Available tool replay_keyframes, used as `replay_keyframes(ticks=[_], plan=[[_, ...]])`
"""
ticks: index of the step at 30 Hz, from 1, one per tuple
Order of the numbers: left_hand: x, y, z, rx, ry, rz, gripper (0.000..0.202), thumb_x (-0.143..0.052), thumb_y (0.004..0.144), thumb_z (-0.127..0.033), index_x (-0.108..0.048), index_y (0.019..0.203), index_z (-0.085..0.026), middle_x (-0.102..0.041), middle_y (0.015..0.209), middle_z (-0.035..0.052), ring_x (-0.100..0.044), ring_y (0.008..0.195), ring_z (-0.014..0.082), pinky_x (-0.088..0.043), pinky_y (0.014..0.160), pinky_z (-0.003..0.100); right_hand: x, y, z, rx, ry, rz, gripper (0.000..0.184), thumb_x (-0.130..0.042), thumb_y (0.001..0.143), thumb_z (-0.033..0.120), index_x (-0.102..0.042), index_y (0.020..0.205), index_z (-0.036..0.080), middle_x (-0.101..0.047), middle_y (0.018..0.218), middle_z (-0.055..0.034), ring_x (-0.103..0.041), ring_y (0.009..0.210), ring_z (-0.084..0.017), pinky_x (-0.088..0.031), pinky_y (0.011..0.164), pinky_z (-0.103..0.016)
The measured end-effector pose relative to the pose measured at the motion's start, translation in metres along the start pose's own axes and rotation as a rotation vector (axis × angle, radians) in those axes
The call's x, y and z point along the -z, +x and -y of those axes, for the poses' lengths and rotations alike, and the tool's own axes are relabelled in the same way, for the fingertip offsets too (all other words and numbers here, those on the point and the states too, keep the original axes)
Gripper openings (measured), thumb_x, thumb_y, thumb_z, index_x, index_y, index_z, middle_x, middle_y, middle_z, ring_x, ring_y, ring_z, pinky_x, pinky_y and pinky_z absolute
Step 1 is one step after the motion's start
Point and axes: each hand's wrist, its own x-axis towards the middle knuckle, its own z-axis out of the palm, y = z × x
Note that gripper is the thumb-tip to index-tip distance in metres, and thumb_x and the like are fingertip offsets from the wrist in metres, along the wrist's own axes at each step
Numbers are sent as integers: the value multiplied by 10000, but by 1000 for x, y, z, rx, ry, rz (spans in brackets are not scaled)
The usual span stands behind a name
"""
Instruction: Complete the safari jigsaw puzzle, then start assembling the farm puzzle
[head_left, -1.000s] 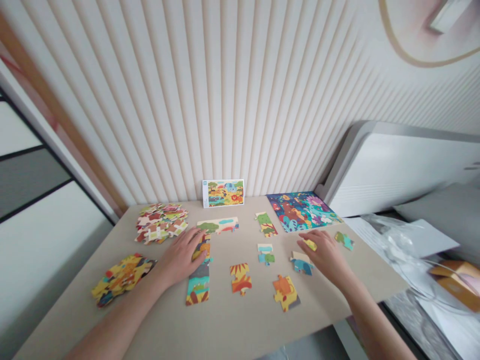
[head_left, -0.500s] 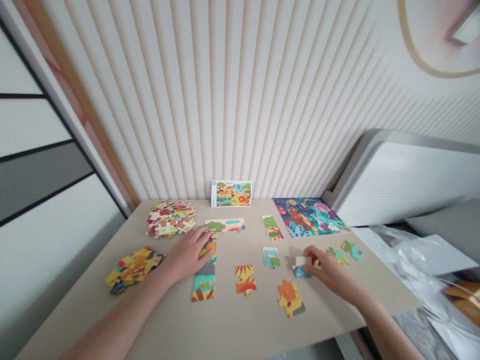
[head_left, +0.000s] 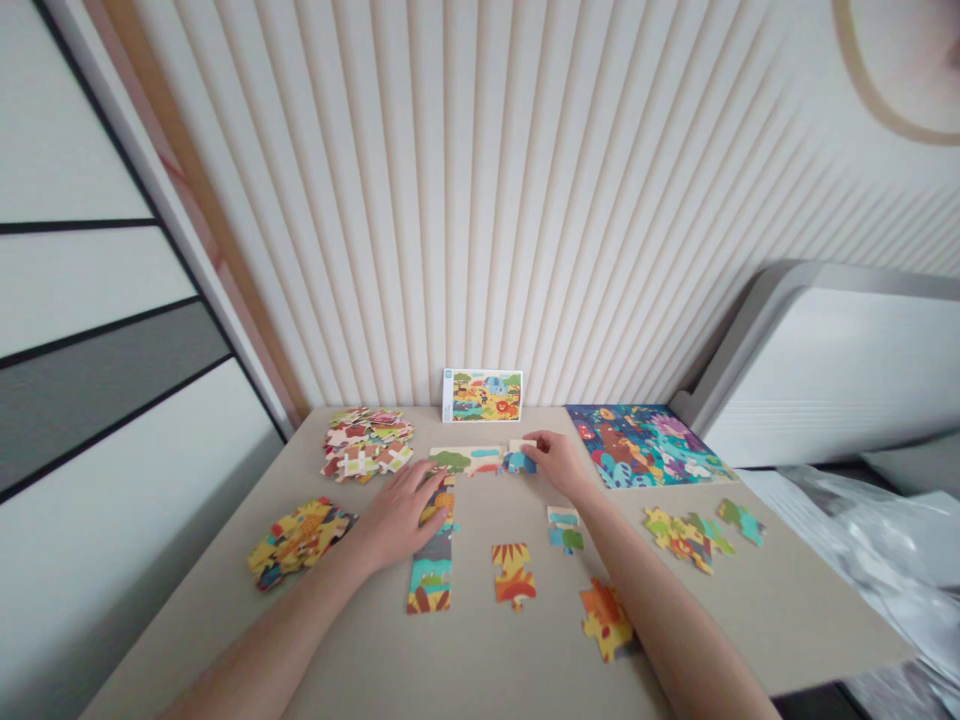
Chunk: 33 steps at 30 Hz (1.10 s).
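Joined puzzle pieces form an L-shape: a top row (head_left: 481, 459) with a green tree and clouds, and a left column (head_left: 430, 568) running toward me. My left hand (head_left: 401, 512) lies spread across the column's upper part, fingers apart, hiding some of it. Pinched in my right hand (head_left: 559, 464) is a blue-and-cream puzzle piece (head_left: 520, 461), at the right end of the top row. Whether the two interlock I cannot tell. Nearer me are a sunburst puzzle piece (head_left: 514, 577), a cloud-and-bush puzzle piece (head_left: 565, 531) and an orange-and-yellow puzzle piece (head_left: 606, 618), partly under my right forearm.
A picture card (head_left: 482, 396) leans against the ribbed wall. Two heaps of pieces, one reddish (head_left: 367, 443) and one yellow (head_left: 300, 540), lie at left. A finished dark-blue puzzle (head_left: 649, 445) is at back right, with several loose pieces (head_left: 679, 537) before it.
My right hand has carried the blue-and-cream puzzle piece left and away from me to the top row's end. My left hand stays on the column. The view has shifted slightly.
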Motion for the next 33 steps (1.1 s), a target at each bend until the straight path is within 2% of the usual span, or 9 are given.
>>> replay_keyframes(ticks=[6,11,18,23,27,30,31,33], plan=[[0,0,0,8,-24,-15,471,-515,947,-388,-509,1397,-247,-506,1393,110,-459,1324,310,-383,1142,501,-3,0,-9,2,-85,17,331,-583,859,374,-742,1055,160,-721,776,-46,-628,694,-184,-457,646,-276],[3,1,-2,10,-30,-14,459,-522,941,-378,-523,1379,-241,-511,1381,109,-466,1313,307,-382,1145,494,-2,1,-4,42,-171,19,302,-555,911,323,-711,1133,190,-751,961,-86,-671,855,-215,-482,796,-318],[3,0,-3,10,-39,-18,459,-524,942,-379,-531,1377,-233,-511,1388,115,-466,1314,310,-385,1143,503,-6,2,1,102,-263,37,288,-540,937,273,-672,1171,170,-711,1133,-125,-639,1062,-241,-444,957,-345],[1,0,-2,6,-50,-36,465,-539,932,-367,-531,1380,-246,-522,1379,109,-473,1313,311,-389,1141,506,-8,1,0,103,-299,25,341,-539,942,263,-597,1264,171,-672,1167,-125,-612,1102,-242,-434,975,-355],[3,1,-3,9,-31,-17,452,-527,940,-366,-528,1376,-245,-517,1381,110,-469,1316,306,-386,1143,503,-6,-6,5,156,-411,-29,384,-591,925,288,-570,1298,199,-622,1213,-136,-563,1160,-271,-411,999,-386],[4,1,-4,17,-13,8,453,-514,949,-379,-524,1375,-228,-507,1389,113,-457,1328,300,-381,1151,490,-6,-10,13,221,-489,-22,249,-589,930,277,-661,1164,234,-641,1198,-122,-559,1147,-282,-393,1001,-406],[4,1,-3,19,-10,11,455,-510,950,-383,-522,1377,-226,-505,1390,114,-453,1332,301,-379,1152,490,-7,-11,15,241,-499,11,195,-571,940,265,-694,1089,239,-663,1166,-109,-574,1122,-272,-394,993,-398],[3,1,-3,24,-12,10,455,-507,952,-388,-523,1377,-229,-504,1392,115,-450,1336,306,-376,1152,496,-8,-11,19,270,-490,96,201,-528,960,243,-728,984,240,-705,1110,-81,-606,1080,-243,-402,974,-369]])
